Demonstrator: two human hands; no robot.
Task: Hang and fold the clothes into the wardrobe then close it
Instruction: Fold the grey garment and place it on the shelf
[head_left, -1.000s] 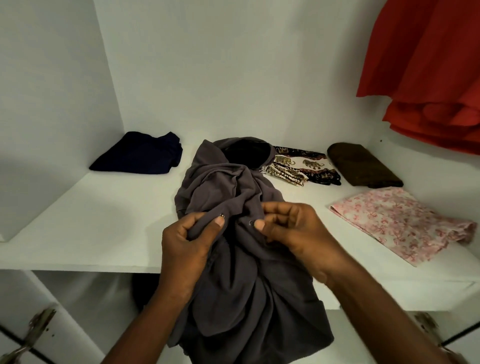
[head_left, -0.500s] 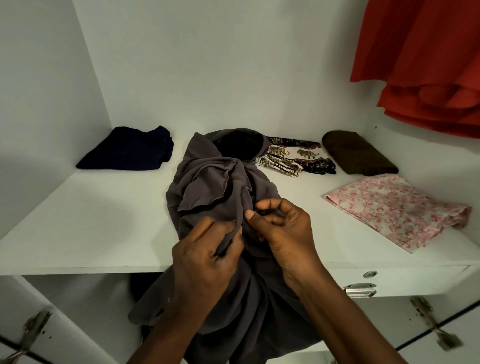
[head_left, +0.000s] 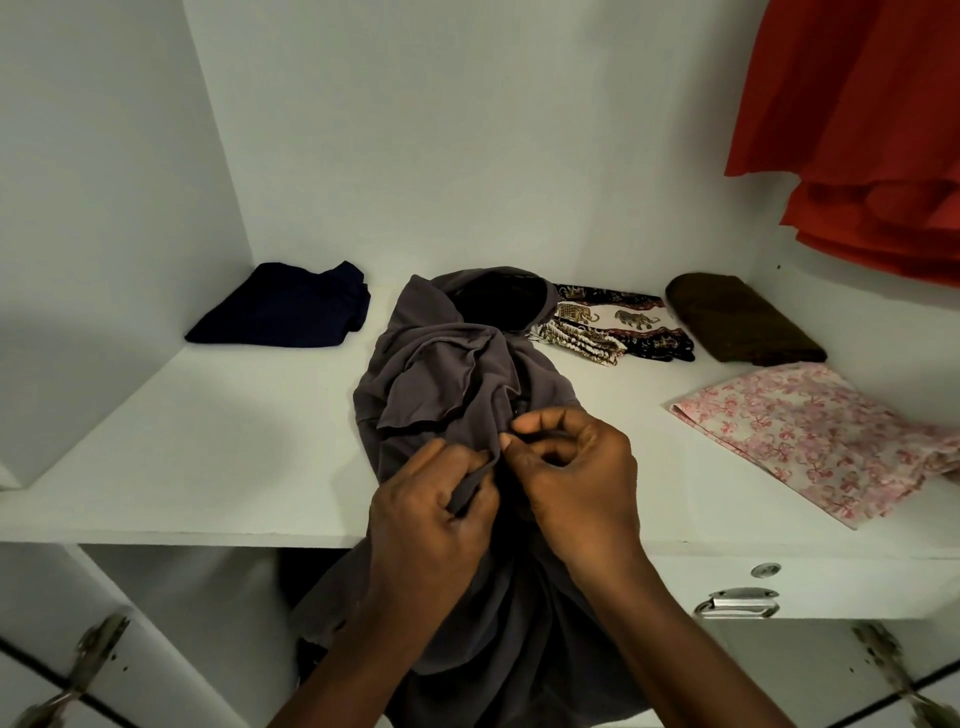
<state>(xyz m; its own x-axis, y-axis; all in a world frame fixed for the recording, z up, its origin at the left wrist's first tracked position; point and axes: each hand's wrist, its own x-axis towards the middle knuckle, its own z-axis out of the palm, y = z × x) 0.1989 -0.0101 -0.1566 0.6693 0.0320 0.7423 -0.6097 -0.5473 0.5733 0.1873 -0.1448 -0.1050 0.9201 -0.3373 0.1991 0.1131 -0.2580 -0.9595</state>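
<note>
Head view: both hands pinch folds of a crumpled grey garment (head_left: 457, 374) lying on the white wardrobe shelf (head_left: 208, 447), its lower part hanging over the front edge; left hand (head_left: 431, 514), right hand (head_left: 576, 478) touching.

The inside of a white wardrobe (head_left: 623, 104) is shown. A plain back panel (head_left: 441, 156) is joined by a left side panel (head_left: 104, 208), on which soft shadow is cast. A shelf (head_left: 234, 457) is set across the middle. Under its right end, a drawer (head_left: 857, 587) is fitted with a metal handle (head_left: 737, 604) and a round lock (head_left: 765, 570). Metal hinges (head_left: 96, 649) are seen at the lower corners.
</note>
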